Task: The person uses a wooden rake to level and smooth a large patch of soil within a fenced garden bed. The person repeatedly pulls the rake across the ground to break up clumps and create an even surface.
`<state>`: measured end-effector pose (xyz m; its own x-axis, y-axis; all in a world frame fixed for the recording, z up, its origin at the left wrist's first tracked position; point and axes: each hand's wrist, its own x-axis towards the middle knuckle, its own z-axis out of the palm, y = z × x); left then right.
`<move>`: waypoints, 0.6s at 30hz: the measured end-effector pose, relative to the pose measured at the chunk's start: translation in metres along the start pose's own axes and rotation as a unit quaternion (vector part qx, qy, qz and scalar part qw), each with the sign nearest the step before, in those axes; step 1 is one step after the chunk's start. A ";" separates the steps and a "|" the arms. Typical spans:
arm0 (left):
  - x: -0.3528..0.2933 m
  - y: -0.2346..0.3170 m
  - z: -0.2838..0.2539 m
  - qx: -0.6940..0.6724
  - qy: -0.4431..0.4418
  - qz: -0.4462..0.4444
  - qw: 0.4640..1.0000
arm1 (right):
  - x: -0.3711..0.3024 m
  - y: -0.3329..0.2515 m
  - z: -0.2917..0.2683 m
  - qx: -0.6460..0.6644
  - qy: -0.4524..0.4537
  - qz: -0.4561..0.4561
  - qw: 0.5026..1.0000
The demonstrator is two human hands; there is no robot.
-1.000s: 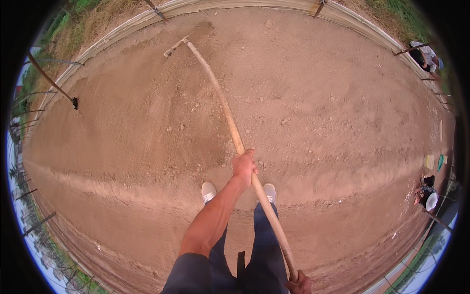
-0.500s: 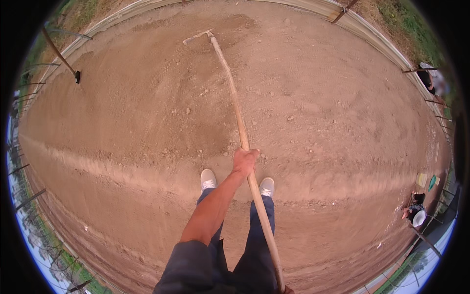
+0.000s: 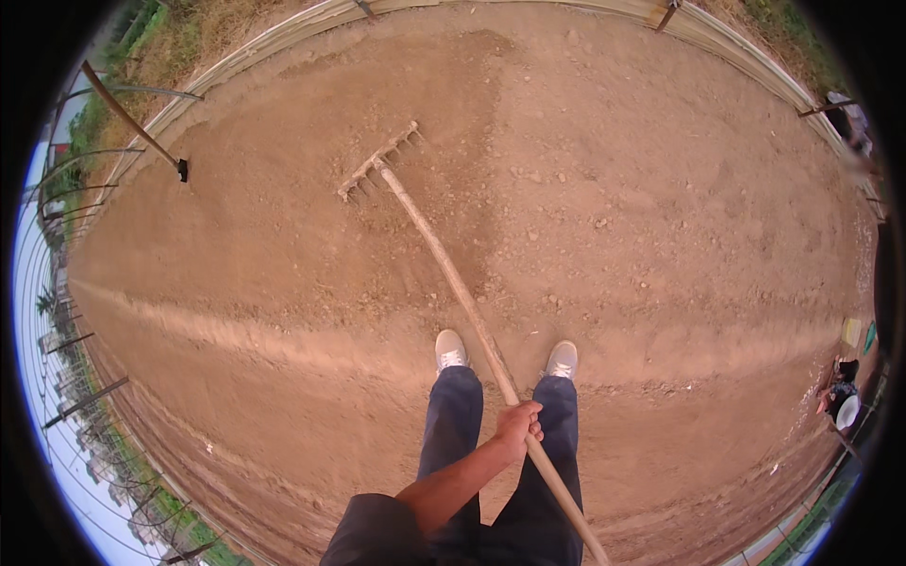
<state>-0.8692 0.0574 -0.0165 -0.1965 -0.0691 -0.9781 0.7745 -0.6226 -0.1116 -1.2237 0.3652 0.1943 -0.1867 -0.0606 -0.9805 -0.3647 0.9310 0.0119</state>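
My left hand [image 3: 519, 429] is closed around the long wooden handle of a rake [image 3: 444, 259], in front of my right thigh. The handle slants from the lower edge up and to the left, ending in a soil-caked toothed head [image 3: 377, 160]. Its teeth show over the darker soil; whether they touch the ground I cannot tell. The near end of the handle runs out of the picture at the bottom. My right hand is outside the picture.
Brown soil [image 3: 642, 217] with small clods spreads around my feet, crossed by a low ridge [image 3: 236, 335]. A long-handled tool with a black end [image 3: 142, 132] stands far left. At the right, a person [image 3: 837, 391] is beside a white basin [image 3: 848, 412]. A pale border [image 3: 274, 42] edges the far side.
The rake has been drawn toward me; its head is nearer and turned so the teeth show. My left hand has moved down and right with the handle. My right hand has left the picture.
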 end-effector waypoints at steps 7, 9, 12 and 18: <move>0.042 0.230 -0.011 0.019 0.073 0.274 0.959 | 0.036 -0.238 0.088 -0.167 -0.065 -0.100 0.979; 0.022 0.258 -0.003 -0.003 0.065 0.297 0.953 | 0.033 -0.312 0.119 -0.168 -0.110 -0.125 0.972; -0.004 0.271 0.005 0.087 0.110 0.356 0.924 | 0.033 -0.374 0.146 -0.095 -0.155 -0.213 0.960; 0.014 0.222 0.019 0.377 0.362 0.413 0.745 | 0.029 -0.300 0.081 -0.107 -0.175 -0.150 0.967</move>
<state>-0.7113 -0.0964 -0.0512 0.7486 -0.4033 -0.5263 -0.1614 -0.8807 0.4453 -1.0464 0.1135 0.1462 0.2631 -0.1574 -0.9518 -0.5415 0.7924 -0.2807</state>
